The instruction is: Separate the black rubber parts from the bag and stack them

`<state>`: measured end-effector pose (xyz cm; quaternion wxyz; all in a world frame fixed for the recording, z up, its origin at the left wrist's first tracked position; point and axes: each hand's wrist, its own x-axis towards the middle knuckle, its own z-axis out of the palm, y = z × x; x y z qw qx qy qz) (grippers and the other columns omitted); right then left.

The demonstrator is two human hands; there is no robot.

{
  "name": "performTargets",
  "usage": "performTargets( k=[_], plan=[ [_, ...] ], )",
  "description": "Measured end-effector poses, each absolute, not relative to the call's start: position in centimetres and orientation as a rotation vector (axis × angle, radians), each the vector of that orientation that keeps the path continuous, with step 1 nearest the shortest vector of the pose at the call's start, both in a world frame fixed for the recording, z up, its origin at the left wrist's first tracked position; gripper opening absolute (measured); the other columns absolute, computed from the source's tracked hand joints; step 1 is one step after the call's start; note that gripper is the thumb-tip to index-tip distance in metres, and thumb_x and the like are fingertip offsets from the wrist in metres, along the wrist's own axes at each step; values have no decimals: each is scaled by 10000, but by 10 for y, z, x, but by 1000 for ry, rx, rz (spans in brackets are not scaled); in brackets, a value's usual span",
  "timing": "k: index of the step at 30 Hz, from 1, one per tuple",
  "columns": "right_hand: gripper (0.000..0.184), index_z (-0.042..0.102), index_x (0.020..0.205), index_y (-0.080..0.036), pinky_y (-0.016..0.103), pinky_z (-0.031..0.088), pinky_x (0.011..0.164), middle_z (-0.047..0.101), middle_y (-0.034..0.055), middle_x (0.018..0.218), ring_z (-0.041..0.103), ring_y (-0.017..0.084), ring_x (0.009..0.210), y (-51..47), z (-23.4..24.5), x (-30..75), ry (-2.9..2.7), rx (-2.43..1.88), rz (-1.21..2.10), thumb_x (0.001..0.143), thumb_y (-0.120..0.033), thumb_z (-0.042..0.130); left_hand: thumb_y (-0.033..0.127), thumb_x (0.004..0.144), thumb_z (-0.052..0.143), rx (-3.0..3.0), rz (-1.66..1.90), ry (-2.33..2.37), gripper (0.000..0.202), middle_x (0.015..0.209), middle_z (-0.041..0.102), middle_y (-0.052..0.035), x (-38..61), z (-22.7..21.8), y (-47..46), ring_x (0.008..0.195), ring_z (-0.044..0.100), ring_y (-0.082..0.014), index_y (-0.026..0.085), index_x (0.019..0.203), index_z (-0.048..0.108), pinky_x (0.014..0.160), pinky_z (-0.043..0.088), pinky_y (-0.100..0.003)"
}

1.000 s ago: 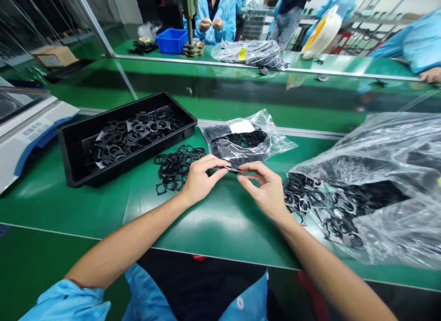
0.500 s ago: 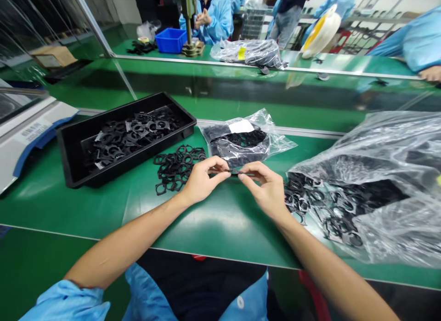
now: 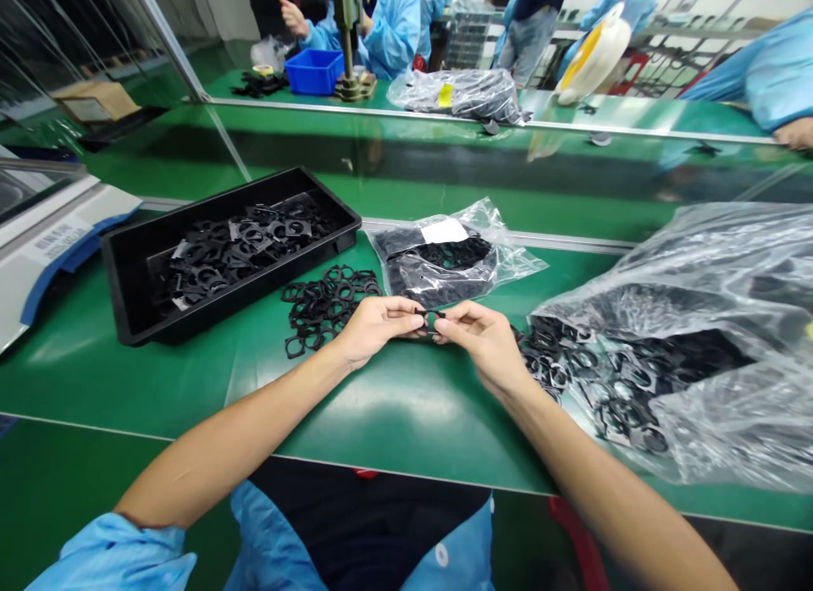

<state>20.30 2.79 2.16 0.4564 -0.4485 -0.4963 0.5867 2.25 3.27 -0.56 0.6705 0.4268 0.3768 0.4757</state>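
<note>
A small black ring-shaped part (image 3: pixel 431 312) is held up between my two hands, above the green bench. My left hand (image 3: pixel 382 327) pinches its left side between thumb and fingers. On its right side, the thumb and fingers of my right hand (image 3: pixel 478 337) are closed on it. My fingertips cover much of the part. Left of my left hand lies a loose pile of black rings (image 3: pixel 327 303). Beyond my hands is a clear bag (image 3: pixel 445 273) of black rings with a white label. Near my right wrist, black parts (image 3: pixel 610 379) spill from a large plastic bag (image 3: pixel 717 320).
A black tray (image 3: pixel 247 299) holding many black parts stands at the left, near a white and blue machine (image 3: pixel 51 244). Across the raised divider are a blue bin (image 3: pixel 314 72), a metal press stand (image 3: pixel 347 41), a wrapped bag (image 3: pixel 457 96) and co-workers in blue sleeves.
The black part has tilted from edge-on so that its opening now shows. My hands have shifted slightly and stay closed on it. A co-worker's hands across the bench have moved apart.
</note>
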Motion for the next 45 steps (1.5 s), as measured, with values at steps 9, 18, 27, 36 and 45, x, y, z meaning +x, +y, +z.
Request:
performTargets(
  k=[9, 18, 27, 36, 45],
  plan=[
    [388, 651, 649, -186, 310, 577, 644, 691, -6, 660, 619, 122, 555, 23, 28, 203, -1172, -1047, 1504, 563, -449, 923, 397, 548, 943, 807, 1015, 793, 429, 777, 749, -38, 23, -1, 27, 666, 720, -155, 143, 837, 752, 712, 619, -297],
    [414, 680, 648, -177, 319, 579, 646, 694, 6, 655, 629, 134, 568, 24, 24, 205, -1197, -1081, 1489, 519, -486, 925, 331, 566, 925, 1226, 942, 908, 333, 752, 722, -21, 11, 3, 32, 683, 659, -135, 144, 782, 755, 695, 560, -271],
    [323, 686, 692, -196, 330, 575, 671, 668, -15, 659, 628, 138, 574, 23, 25, 199, -1124, -1125, 1306, 596, -420, 899, 450, 635, 884, 1008, 1176, 909, 423, 637, 620, 42, 31, -1, 25, 647, 695, -140, 146, 844, 676, 743, 613, -321],
    [273, 718, 734, -205, 348, 569, 704, 707, 4, 702, 656, 166, 628, 23, 20, 200, -1191, -1147, 1238, 646, -409, 878, 410, 663, 884, 907, 1052, 844, 408, 860, 746, -31, 28, -3, 25, 802, 738, -173, 156, 888, 659, 830, 595, -343],
    [371, 687, 732, -183, 303, 571, 659, 666, -13, 678, 623, 126, 587, 23, 22, 199, -1165, -1110, 1299, 595, -451, 904, 426, 590, 917, 837, 1118, 869, 460, 729, 732, -11, 31, 4, 23, 629, 714, -133, 127, 838, 669, 668, 570, -242]
  ],
)
